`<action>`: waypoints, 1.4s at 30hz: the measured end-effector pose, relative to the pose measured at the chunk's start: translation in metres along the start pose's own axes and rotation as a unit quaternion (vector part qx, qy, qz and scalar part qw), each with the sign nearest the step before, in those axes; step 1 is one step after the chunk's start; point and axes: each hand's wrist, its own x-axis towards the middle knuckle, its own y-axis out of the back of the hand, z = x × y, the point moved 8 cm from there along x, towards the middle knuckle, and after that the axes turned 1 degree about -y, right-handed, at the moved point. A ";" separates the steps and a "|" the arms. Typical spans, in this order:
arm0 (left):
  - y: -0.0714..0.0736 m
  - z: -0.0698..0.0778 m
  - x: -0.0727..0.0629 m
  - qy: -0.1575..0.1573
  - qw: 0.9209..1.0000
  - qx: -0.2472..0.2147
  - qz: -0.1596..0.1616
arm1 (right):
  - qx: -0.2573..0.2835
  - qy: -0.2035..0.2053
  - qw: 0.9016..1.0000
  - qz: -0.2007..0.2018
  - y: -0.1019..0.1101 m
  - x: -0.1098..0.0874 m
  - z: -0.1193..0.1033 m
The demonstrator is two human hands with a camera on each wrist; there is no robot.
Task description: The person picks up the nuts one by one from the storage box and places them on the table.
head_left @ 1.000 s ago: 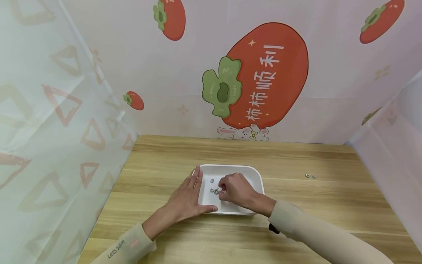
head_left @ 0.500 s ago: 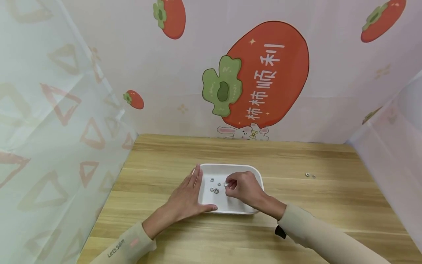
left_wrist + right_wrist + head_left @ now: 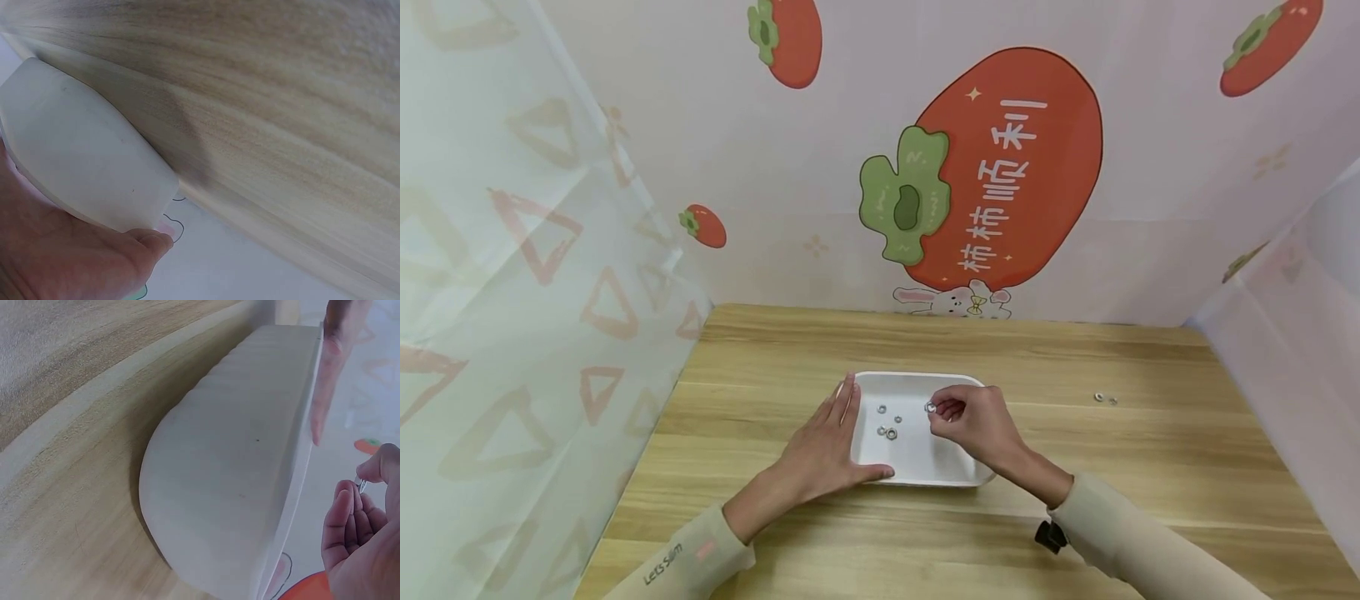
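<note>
A white rectangular tray (image 3: 917, 482) sits on the wooden table, several small metal nuts (image 3: 891, 433) lying in its left half. My left hand (image 3: 826, 446) rests against the tray's left end, fingers straight along the side and thumb on the front rim; the left wrist view shows the thumb (image 3: 150, 240) at the tray's edge. Above the tray's right half, my right hand (image 3: 979, 423) pinches one small metal nut (image 3: 930, 407) between thumb and forefinger. In the right wrist view, the nut (image 3: 361, 484) shows only as a sliver between the fingertips.
Two small metal rings (image 3: 1098, 397) lie close together on the table (image 3: 1150, 475), right of the tray. A printed cloth wall (image 3: 820, 275) stands behind the table's far edge, with more cloth at both sides.
My right hand has lifted away from the loose nuts with one nut pinched and moved right, toward the tray's right end. The left hand stays where it was.
</note>
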 end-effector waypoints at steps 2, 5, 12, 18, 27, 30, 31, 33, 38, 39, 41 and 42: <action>0.000 0.000 0.000 0.000 1.000 0.001 -0.001 | 0.008 -0.008 1.000 0.012 0.005 -0.001 0.001; -0.001 0.000 0.000 0.000 1.000 -0.002 -0.002 | 0.020 -0.020 0.999 0.028 0.012 -0.004 0.005; -0.004 0.000 -0.001 0.003 1.000 -0.006 -0.007 | 0.036 -0.050 0.997 0.052 0.027 -0.015 0.020; -0.006 0.001 -0.001 0.002 1.000 -0.007 -0.008 | 0.035 -0.085 0.993 0.077 0.042 -0.026 0.037; -0.005 0.000 -0.001 0.004 1.000 -0.005 -0.007 | 0.028 -0.136 0.984 0.107 0.064 -0.040 0.064; -0.005 0.000 -0.001 0.004 1.000 -0.002 -0.004 | 0.016 -0.146 0.982 0.122 0.073 -0.043 0.071; -0.005 0.000 -0.001 0.004 1.000 -0.001 -0.004 | 0.014 -0.150 0.980 0.127 0.076 -0.045 0.074; -0.004 0.000 -0.002 0.004 1.000 0.000 -0.003 | 0.008 -0.153 0.979 0.135 0.083 -0.047 0.079; -0.003 0.001 -0.001 0.003 1.000 0.004 -0.003 | -0.012 -0.156 0.977 0.146 0.096 -0.053 0.090; -0.003 0.000 -0.001 0.003 1.000 0.004 -0.002 | -0.016 -0.155 0.977 0.147 0.098 -0.054 0.092; -0.003 0.000 -0.001 0.004 1.000 0.004 -0.002 | -0.022 -0.155 0.977 0.148 0.102 -0.057 0.098; -0.003 0.000 -0.001 0.005 1.000 0.003 -0.002 | -0.025 -0.156 0.976 0.149 0.104 -0.058 0.100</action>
